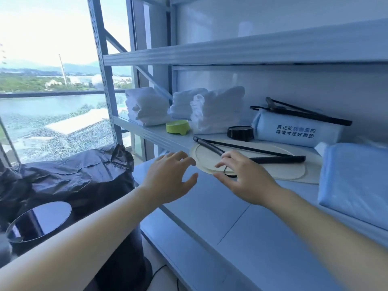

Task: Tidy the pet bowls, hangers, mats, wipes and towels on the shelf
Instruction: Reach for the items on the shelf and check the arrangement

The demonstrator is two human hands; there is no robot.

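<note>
Both bare arms reached toward the middle board of a pale metal shelf (210,198) beside a window. The left hand (168,179) hovered just before the board's front edge, its fingers (180,156) spread and loosely bent, holding nothing. The right hand (243,179) hung over the near rim of a round beige mat (273,169), fingers (231,157) splayed and relaxed. The wire hook of a black hanger (258,153) showed between thumb and forefinger, but whether any fingertip touched it could not be told. That hanger lay flat across the mat, which rested on a pale flat sheet (312,179). Behind the mat stood a black pet bowl (240,133); what it held could not be made out. Further left, near the front edge, sat a green pet bowl (177,127) with a paler hollow, its contents likewise unclear. Three stacks of folded white towels (218,110) lined the back of the board, the green bowl just before them. To the right of the black bowl lay a blue pack printed with Chinese characters (294,131), and a second hanger (302,113) rested on top of it. A plain blue pack (357,179) lay nearest the front at the far right. Left of the shelf, below the window, a crumpled black plastic bag (73,171) was draped over something, with a shiny dark disc (39,221) beneath it.
</note>
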